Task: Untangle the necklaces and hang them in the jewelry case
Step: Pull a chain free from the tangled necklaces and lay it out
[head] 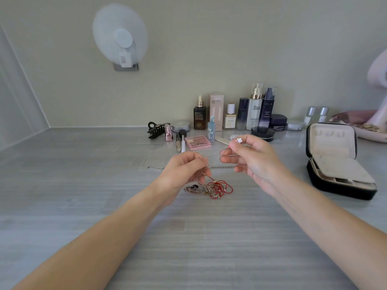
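A dark bottle (267, 109) at the tabletop's (83, 185) back edge reads "REVITA LIFT". The open black jewelry case (335, 162) near the right edge shows pale, seemingly empty compartments. Left hand (184, 170) and right hand (251, 155) each pinch a thin silver chain (214, 154) stretched left-right between them, above the tangled necklaces (209, 188) mid-table.

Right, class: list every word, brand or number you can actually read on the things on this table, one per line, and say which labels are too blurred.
"L'ORÉAL", partly legible, on the tall dark bottle.
"REVITA LIFT", lower on the same bottle.
"H", a large letter on the tall silver bottle; the characters beside it are too blurred.
Too small or blurred: the brown dropper bottle, the pink box, the small cream bottle, the dark jar, the pink palette.
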`<action>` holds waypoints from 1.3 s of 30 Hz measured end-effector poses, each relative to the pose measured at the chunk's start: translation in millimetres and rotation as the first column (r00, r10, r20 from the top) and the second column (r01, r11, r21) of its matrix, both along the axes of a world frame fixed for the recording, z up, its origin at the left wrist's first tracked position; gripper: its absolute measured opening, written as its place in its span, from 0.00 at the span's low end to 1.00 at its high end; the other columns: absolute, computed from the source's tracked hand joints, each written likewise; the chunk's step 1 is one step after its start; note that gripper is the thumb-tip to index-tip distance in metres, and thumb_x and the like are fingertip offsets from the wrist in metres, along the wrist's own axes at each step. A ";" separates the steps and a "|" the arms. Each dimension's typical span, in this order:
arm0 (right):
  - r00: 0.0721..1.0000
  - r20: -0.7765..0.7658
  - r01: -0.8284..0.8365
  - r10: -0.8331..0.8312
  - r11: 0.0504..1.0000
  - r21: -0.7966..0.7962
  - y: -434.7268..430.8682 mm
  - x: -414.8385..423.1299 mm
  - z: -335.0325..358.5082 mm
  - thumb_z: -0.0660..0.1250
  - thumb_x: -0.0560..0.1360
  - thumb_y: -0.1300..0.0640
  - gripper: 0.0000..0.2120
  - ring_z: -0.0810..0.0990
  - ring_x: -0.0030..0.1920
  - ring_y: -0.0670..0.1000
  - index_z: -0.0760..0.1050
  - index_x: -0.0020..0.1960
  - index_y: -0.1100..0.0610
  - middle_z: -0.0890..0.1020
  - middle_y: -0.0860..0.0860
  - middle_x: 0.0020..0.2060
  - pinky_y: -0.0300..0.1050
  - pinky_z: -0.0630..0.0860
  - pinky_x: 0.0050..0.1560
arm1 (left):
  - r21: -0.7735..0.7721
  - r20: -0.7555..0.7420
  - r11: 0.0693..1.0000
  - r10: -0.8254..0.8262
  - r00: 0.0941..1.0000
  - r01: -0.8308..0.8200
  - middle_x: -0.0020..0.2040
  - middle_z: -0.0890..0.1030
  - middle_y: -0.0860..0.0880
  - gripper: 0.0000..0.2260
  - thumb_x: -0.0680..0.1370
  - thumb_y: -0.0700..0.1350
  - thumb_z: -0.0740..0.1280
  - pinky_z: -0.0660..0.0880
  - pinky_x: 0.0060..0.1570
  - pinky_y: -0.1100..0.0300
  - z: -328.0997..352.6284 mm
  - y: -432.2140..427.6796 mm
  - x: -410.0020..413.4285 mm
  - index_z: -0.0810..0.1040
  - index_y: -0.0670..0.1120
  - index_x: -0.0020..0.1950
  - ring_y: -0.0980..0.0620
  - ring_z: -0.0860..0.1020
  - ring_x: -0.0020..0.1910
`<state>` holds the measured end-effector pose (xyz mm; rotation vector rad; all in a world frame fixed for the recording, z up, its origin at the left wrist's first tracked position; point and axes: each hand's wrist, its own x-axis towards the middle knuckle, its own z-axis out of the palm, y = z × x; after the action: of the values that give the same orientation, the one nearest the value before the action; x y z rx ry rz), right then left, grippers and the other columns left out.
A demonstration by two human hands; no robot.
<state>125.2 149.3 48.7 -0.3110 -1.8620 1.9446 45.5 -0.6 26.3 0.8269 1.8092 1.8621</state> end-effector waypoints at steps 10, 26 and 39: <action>0.983 -0.139 0.084 -0.118 0.970 -0.228 20.4 4.6 15.5 0.60 0.78 0.60 0.07 0.84 0.34 0.49 0.71 0.41 0.55 0.83 0.50 0.30 0.35 0.72 0.24 | 0.132 0.175 0.988 -0.100 0.979 0.077 0.26 0.75 0.50 0.15 0.72 0.53 0.63 0.69 0.39 0.58 11.3 -7.6 -11.6 0.69 0.47 0.29 0.52 0.71 0.25; 0.974 -0.157 0.075 -0.165 0.883 -0.464 41.7 11.0 23.8 0.58 0.78 0.60 0.10 0.78 0.25 0.49 0.69 0.38 0.54 0.75 0.49 0.23 0.38 0.75 0.27 | -0.195 -0.018 0.969 -0.156 0.988 0.149 0.37 0.84 0.47 0.05 0.76 0.35 0.63 0.72 0.32 0.67 1.9 -15.6 -15.8 0.75 0.44 0.45 0.54 0.79 0.31; 0.790 0.539 -0.367 -0.291 0.479 0.797 27.4 11.3 -9.2 0.71 0.68 0.53 0.01 0.77 0.40 0.48 0.79 0.39 0.49 0.79 0.45 0.37 0.39 0.72 0.40 | -0.397 -0.144 0.912 -0.172 0.974 0.103 0.40 0.84 0.48 0.04 0.76 0.38 0.64 0.74 0.37 0.63 -2.1 -8.4 -5.1 0.75 0.44 0.49 0.56 0.76 0.30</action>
<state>136.5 176.8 39.5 -0.6008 -3.0394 0.5849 40.4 -9.1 24.1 0.9617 2.0744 1.3128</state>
